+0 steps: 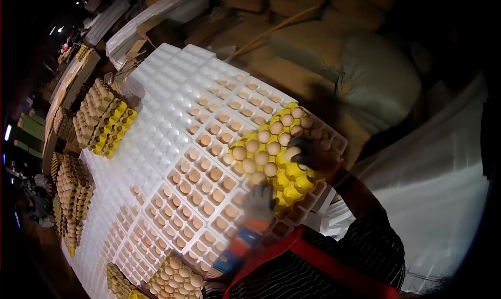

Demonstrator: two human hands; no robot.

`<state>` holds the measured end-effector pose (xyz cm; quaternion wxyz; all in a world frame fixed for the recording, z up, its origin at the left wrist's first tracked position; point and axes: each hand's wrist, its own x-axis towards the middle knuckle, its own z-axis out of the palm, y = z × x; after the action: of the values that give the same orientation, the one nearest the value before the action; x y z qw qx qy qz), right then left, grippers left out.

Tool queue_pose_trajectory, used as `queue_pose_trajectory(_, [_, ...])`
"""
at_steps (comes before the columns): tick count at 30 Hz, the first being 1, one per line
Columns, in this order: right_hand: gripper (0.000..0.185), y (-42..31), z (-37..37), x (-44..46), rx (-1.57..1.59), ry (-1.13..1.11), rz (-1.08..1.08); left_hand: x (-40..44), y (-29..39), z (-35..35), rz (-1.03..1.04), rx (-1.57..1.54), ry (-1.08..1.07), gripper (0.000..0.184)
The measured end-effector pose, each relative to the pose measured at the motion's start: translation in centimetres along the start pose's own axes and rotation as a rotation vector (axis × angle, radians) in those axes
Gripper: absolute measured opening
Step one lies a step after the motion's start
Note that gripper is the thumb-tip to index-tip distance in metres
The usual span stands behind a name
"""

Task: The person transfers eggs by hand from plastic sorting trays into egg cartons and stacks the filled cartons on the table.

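A yellow egg tray [292, 186] lies tilted across the white foam trays, with brown eggs [273, 148] in its far part and bare cups at the near side. My right hand [309, 154], in a dark glove, reaches over this tray. Its fingers curl around an egg [292, 154]. At the tray's left edge is my left hand [258, 201], in a pale glove and smeared by motion; its fingers cannot be made out clearly. Beneath and beside both hands, white foam trays [175, 160] hold eggs in square pockets.
Stacked egg trays [104, 119] stand at the far left of the table, with another stack [72, 200] along its edge. Filled trays [175, 279] sit at the bottom. Sacks [378, 79] lie beyond the table; white sheeting [422, 194] hangs at the right.
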<state>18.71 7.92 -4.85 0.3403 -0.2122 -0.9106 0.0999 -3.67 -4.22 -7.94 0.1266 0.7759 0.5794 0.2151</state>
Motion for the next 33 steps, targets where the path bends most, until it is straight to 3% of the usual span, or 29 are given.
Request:
queue_pose_trajectory(1, [0.022,0.8,0.4,-1.0,0.146,0.019,0.09,0.2,0.4,-0.3,-0.043,-0.087,0.034,0.045])
queue_pose_trajectory(3, [0.021,2.5,2.2,-3.2,0.432,0.049,0.273,-0.2,-0.1,0.3,-0.312,-0.807,0.291,0.034])
queue_pose_trajectory(4, [0.022,1.2,2.1,-1.8,0.171,-0.032,0.132,0.3,0.0,-1.0,-0.4,-1.132,0.414,0.024])
queue_pose_trajectory(5, [0.027,-0.6,3.4,-0.7,0.664,-0.2,0.852,0.7,-0.7,-1.0,-0.43,-1.218,0.499,0.019])
queue_pose_trajectory(6, [0.027,-3.1,3.2,1.6,0.278,-0.254,0.732,1.0,-1.4,-1.1,-0.454,-1.301,0.59,0.014])
queue_pose_trajectory(8, [0.031,-5.6,4.1,3.2,-0.227,-0.396,0.512,-0.1,-4.8,-0.1,-0.52,-1.144,0.543,0.017])
queue_pose_trajectory(9, [0.033,-5.6,5.8,2.7,-0.351,-0.486,0.427,-1.4,-7.5,2.1,-0.393,-0.526,0.516,0.024])
queue_pose_trajectory(10, [0.036,-5.3,6.9,2.7,-0.479,-0.567,0.34,-0.4,-6.2,1.0,-0.381,-0.503,0.395,0.027])
queue_pose_trajectory(12, [0.037,-4.2,7.2,2.4,-0.375,-0.532,0.309,1.5,-3.7,-1.2,-0.337,-0.449,0.155,0.035])
queue_pose_trajectory(13, [0.037,-3.7,6.8,1.8,-0.32,-0.523,0.294,2.5,-0.1,-4.1,-0.22,-0.162,0.202,0.037])
queue_pose_trajectory(15, [0.037,-3.0,4.5,1.4,0.641,0.068,0.702,2.2,-0.3,-1.2,-0.237,0.089,0.056,0.051])
queue_pose_trajectory(16, [0.039,-1.7,4.4,0.8,0.963,0.158,0.737,2.5,-0.6,-1.1,-0.154,0.046,0.166,0.048])
queue_pose_trajectory(17, [0.042,-0.6,4.4,0.3,1.287,0.248,0.768,2.3,-0.6,-1.1,-0.242,-0.132,0.198,0.047])
queue_pose_trajectory(19, [0.043,-0.7,3.2,1.8,1.191,0.055,0.813,1.9,0.1,-1.6,-0.412,-0.493,0.251,0.048])
queue_pose_trajectory(20, [0.043,-0.9,2.4,2.8,1.138,-0.04,0.829,1.9,-0.8,-0.9,-0.476,-0.645,0.364,0.038])
queue_pose_trajectory(21, [0.042,-1.4,2.0,3.8,0.679,-0.157,0.696,1.2,-3.4,1.6,-0.565,-1.102,0.449,0.037])
queue_pose_trajectory(22, [0.042,-2.0,2.0,5.0,0.225,-0.261,0.542,1.3,-4.0,0.6,-0.265,-0.757,0.511,0.036])
queue_pose_trajectory(23, [0.042,-2.5,2.3,6.1,-0.224,-0.348,0.37,2.4,-2.7,-1.9,-0.385,-1.148,0.406,0.036])
queue_pose_trajectory(24, [0.035,-2.0,4.0,6.7,-0.394,-0.429,0.291,3.5,-1.5,-4.4,-0.561,-1.52,0.348,0.037])
queue_pose_trajectory(25, [0.032,-1.2,5.8,6.5,-0.494,-0.486,0.285,3.3,-2.7,-3.4,-0.245,-0.583,0.393,0.043])
queue_pose_trajectory(27, [0.027,0.1,9.6,6.1,-0.697,-0.584,0.254,4.7,-1.2,-4.8,-0.322,0.068,0.14,0.04])
queue_pose_trajectory(29, [0.023,0.2,9.0,6.8,-0.661,-0.648,0.212,6.3,-1.7,-2.2,-0.359,0.346,-0.048,0.049])
queue_pose_trajectory(30, [0.024,-0.4,7.4,7.7,-0.533,-0.642,0.291,6.7,-3.5,-0.1,-0.284,0.337,-0.003,0.04])
queue_pose_trajectory(31, [0.027,-0.5,6.1,8.4,-0.405,-0.637,0.373,7.7,-4.7,1.4,-0.449,0.143,-0.031,0.037])
queue_pose_trajectory(33, [0.042,0.6,4.5,8.3,-0.242,-0.482,0.406,8.5,-3.1,-1.9,-0.359,0.288,-0.158,0.037])
